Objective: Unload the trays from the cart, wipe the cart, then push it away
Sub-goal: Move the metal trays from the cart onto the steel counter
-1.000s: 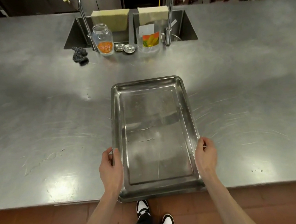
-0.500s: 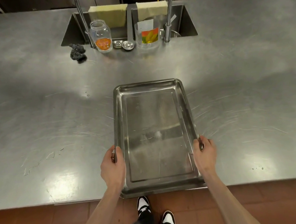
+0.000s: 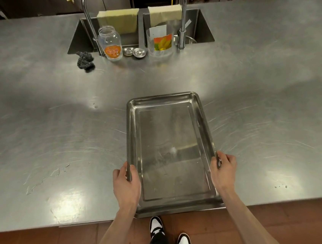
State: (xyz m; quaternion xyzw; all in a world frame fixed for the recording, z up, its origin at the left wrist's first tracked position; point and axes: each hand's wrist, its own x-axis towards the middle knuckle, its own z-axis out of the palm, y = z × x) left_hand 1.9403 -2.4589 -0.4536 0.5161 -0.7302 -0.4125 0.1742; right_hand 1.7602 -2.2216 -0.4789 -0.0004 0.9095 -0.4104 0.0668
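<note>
Unloading step, at the point of setting down. Steel tray point(image 3: 170, 152) lying lengthwise on the steel surface point(image 3: 48, 133), directly between the hands, near end about level with the surface's edge. Left hand point(image 3: 126, 185) curled round the left rim, thumb on top; right hand point(image 3: 222, 170) gripping the right rim likewise. Cart nowhere in view. Well beyond the hands: steel wool point(image 3: 85, 61), glass jar point(image 3: 110, 43), clear container point(image 3: 160, 41), twin sink point(image 3: 138, 30) with cloths draped over it.

Next, probably: slide the tray a little farther on for safety, let go both rims, turn back for any remaining trays. Cannot tell how many remain.
</note>
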